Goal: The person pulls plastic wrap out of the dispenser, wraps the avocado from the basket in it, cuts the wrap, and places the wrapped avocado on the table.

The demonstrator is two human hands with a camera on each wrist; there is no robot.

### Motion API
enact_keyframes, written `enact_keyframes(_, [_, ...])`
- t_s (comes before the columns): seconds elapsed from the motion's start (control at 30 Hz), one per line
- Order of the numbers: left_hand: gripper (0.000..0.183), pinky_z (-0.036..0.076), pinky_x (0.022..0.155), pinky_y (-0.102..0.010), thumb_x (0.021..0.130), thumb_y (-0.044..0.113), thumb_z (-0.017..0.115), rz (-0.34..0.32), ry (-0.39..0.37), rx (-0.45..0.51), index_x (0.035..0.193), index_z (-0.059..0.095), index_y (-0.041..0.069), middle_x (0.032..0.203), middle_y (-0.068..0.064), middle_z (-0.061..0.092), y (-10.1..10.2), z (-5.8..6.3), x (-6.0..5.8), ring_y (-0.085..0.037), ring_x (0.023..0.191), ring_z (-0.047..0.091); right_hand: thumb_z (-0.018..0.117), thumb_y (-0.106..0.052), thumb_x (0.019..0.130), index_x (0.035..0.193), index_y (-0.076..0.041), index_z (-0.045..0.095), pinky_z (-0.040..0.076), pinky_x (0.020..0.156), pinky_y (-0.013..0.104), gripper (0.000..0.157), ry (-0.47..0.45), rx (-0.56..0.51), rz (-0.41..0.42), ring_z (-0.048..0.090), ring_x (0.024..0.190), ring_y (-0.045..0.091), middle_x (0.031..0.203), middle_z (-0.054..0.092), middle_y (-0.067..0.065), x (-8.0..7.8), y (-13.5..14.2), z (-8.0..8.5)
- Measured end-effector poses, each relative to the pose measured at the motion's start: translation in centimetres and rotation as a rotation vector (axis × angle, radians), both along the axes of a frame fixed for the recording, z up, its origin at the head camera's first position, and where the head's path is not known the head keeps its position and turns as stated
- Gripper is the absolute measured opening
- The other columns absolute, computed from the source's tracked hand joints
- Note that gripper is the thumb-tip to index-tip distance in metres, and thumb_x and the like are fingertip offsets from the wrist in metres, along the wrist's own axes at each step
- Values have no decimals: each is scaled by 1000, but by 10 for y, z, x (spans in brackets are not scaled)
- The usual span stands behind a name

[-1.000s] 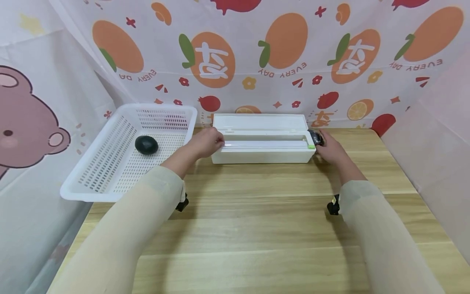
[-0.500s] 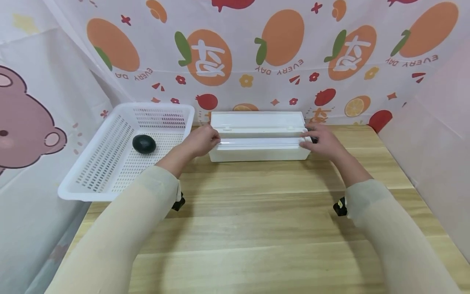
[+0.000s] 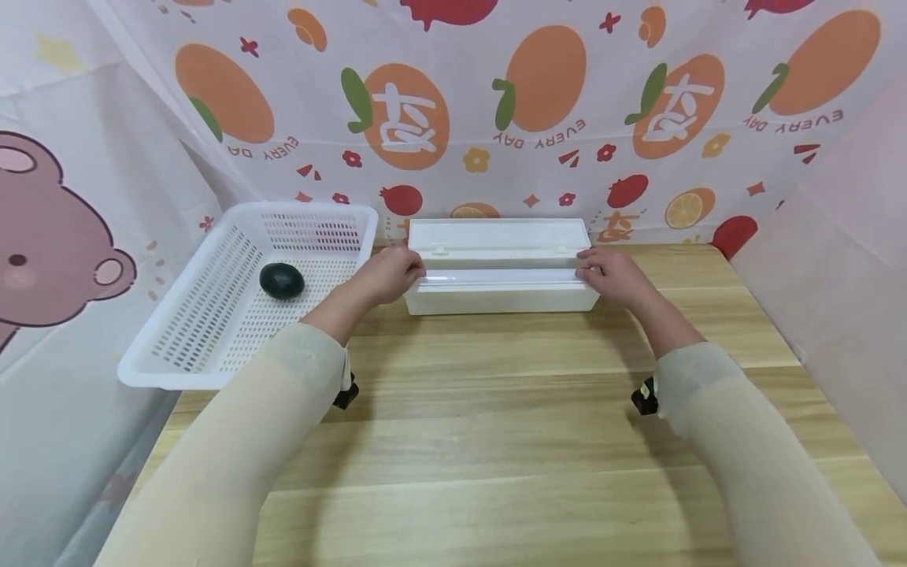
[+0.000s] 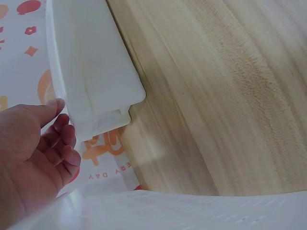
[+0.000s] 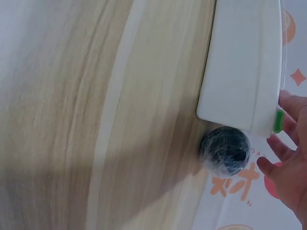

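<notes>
A white plastic-wrap dispenser (image 3: 503, 301) stands at the back of the table, its lid (image 3: 499, 235) raised. Clear plastic wrap (image 3: 499, 276) lies along its front edge. At the left end, my left hand (image 3: 390, 273) pinches the wrap's edge between thumb and fingers, other fingers curled. My right hand (image 3: 615, 276) holds the wrap's right corner, by a green tab (image 5: 278, 120) on the dispenser. Beside that end rests a dark round object (image 5: 225, 151) covered in crinkled clear film; in the head view the right hand hides it.
A white perforated basket (image 3: 152, 370) stands at the left, holding a dark green egg-shaped object (image 3: 282, 281) that resembles an avocado. The wooden table (image 3: 482, 441) spreads in front of the dispenser. A fruit-printed cloth (image 3: 468, 102) hangs right behind it.
My right hand has left the dark film-covered object and moved left onto the dispenser's right front corner. My left hand has stayed at the left end.
</notes>
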State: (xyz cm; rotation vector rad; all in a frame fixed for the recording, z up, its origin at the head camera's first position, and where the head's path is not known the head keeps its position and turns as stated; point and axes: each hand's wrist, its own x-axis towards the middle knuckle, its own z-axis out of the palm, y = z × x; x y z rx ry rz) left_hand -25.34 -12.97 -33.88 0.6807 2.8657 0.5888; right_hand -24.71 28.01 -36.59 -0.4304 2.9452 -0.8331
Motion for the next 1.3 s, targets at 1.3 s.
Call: enact_keyframes(1.3, [23, 50, 79, -39, 103, 19, 51, 181, 31, 149, 112, 65, 3, 105, -13, 66, -3, 12, -3, -26, 89, 58, 50, -28, 104, 120, -6, 62, 48, 93, 48, 31, 17, -41, -158, 51, 100, 31, 117, 62, 16, 3, -7, 32])
